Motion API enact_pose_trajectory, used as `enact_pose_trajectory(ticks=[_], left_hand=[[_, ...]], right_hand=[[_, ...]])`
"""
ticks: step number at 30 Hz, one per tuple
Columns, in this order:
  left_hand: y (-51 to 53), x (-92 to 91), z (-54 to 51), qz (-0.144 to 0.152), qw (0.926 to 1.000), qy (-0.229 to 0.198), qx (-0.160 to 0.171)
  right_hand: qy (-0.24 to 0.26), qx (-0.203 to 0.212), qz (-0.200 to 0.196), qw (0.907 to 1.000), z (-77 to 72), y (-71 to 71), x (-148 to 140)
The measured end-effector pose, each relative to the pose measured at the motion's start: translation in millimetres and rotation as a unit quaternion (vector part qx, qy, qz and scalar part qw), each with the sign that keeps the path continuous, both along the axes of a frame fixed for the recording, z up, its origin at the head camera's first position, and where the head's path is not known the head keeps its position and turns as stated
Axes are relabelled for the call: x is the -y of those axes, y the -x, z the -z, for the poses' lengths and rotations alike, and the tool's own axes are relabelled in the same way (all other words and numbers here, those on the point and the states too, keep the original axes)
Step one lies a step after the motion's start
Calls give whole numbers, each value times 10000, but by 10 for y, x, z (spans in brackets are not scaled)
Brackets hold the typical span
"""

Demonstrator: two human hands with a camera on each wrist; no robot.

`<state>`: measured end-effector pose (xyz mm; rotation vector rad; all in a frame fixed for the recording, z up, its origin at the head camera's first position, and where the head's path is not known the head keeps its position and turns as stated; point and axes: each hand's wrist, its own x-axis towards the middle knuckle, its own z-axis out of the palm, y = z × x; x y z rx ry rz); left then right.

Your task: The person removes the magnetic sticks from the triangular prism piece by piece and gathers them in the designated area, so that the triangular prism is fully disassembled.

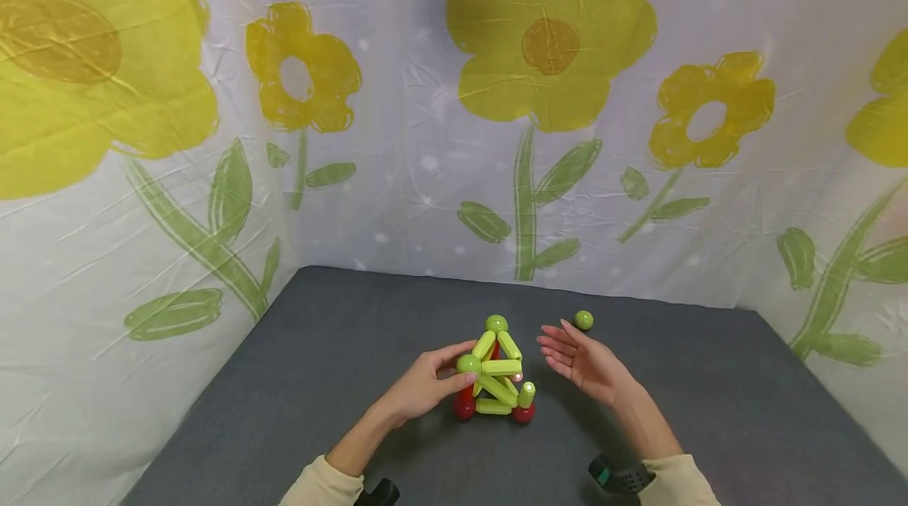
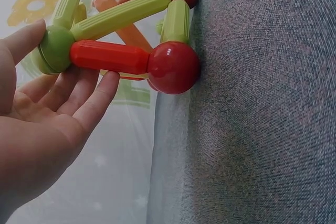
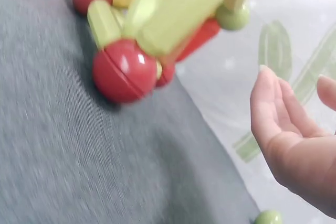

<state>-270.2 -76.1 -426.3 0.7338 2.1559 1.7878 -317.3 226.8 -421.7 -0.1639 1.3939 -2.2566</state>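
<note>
A framework of yellow-green and red magnetic sticks (image 1: 502,367) joined by balls stands on the dark table. My left hand (image 1: 417,388) grips a green ball (image 2: 56,49) at its upper left corner, thumb on the near side. Other fingers lie by the red stick (image 2: 110,57) running down to a red ball (image 2: 174,67). Another green ball (image 1: 496,324) tops the far corner. From the front right red ball (image 1: 523,414) rises a stick (image 1: 527,393) with its upper end free. To the right of the framework, my right hand (image 1: 587,365) is held with fingers extended, holding nothing.
A loose green ball (image 1: 584,320) lies on the table (image 1: 340,332) just beyond my right fingertips. Flower-printed cloth (image 1: 397,175) encloses the back and sides of the table. A dark band (image 1: 624,479) is on my right wrist.
</note>
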Motion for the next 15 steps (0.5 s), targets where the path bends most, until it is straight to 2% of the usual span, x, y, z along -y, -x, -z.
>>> enact_pose_trajectory(ticks=[8,15], left_hand=[[-11,-2,-21,2,10000,-64,38],[0,-1,12,-1,10000,-60,51]], right_hand=[[-81,99,-301,9995,-71,-81,233],[-530,36,-315,9981,-82,-88,403]])
